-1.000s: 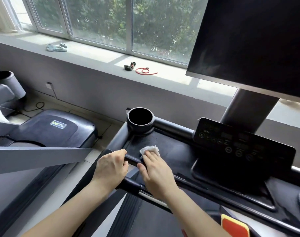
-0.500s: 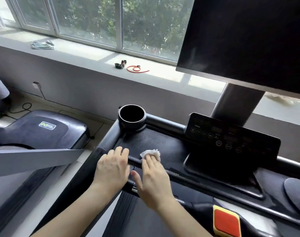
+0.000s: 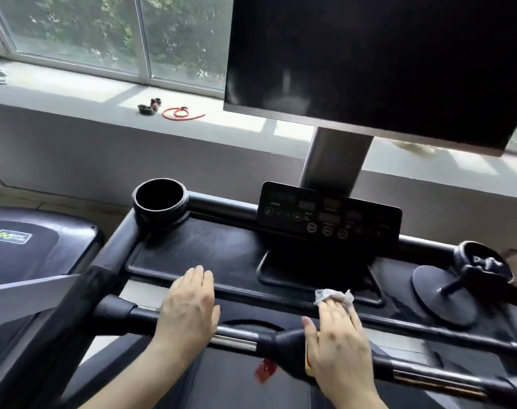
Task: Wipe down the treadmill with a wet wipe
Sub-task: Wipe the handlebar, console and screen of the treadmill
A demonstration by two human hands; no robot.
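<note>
Here we stand at the treadmill with both hands on the front lip of its black tray. The tray runs wide between the cup holder at its far left corner and a round disc near the right end, and the raised control panel sits at the back, so a bare stretch of tray lies open between our hands and another to the left. Just below the lip runs the handlebar, with our wrists crossing over it. Our left hand lies flat, fingers straight and together, holding nothing, its fingertips resting on the tray edge. Our right hand is flat too, fingers stretched forward and pressing the wet wipe onto the lip, right in front of the panel's base; the crumpled white wipe sticks out past the fingertips. Above it all hangs the dark screen on its post, and a red cord lies on the windowsill beyond.
</note>
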